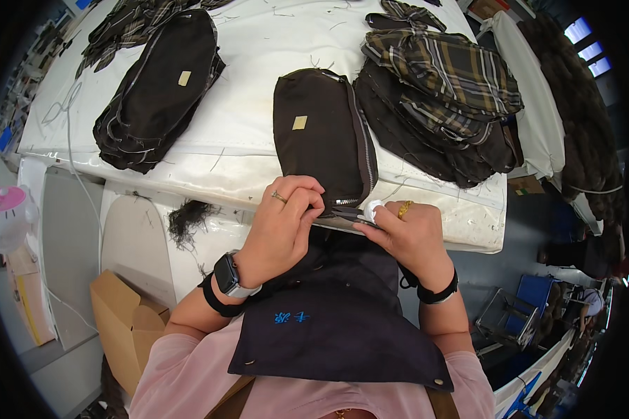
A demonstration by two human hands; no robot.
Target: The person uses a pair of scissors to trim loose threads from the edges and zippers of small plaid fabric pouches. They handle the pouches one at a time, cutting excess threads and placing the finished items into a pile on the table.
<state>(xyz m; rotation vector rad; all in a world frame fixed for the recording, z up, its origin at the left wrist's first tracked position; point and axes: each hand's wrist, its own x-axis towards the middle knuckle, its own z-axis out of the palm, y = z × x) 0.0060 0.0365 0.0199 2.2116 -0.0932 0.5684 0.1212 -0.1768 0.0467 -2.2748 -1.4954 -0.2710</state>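
Observation:
A dark fabric piece with a metal zipper and a small yellowish patch lies in front of me, its near end at the table edge. My left hand pinches its near corner, fingers curled over the cloth. In my right hand is a pair of thread snips, wrapped in white material at the grip. The blades point left, at the near edge of the fabric just below the zipper's end. Whether they are cutting a thread cannot be made out.
To the left lies a stack of similar dark zippered pieces; a pile of dark and plaid pieces rests to the right. Thread scraps hang by the white-covered table's near edge. A cardboard box stands at lower left.

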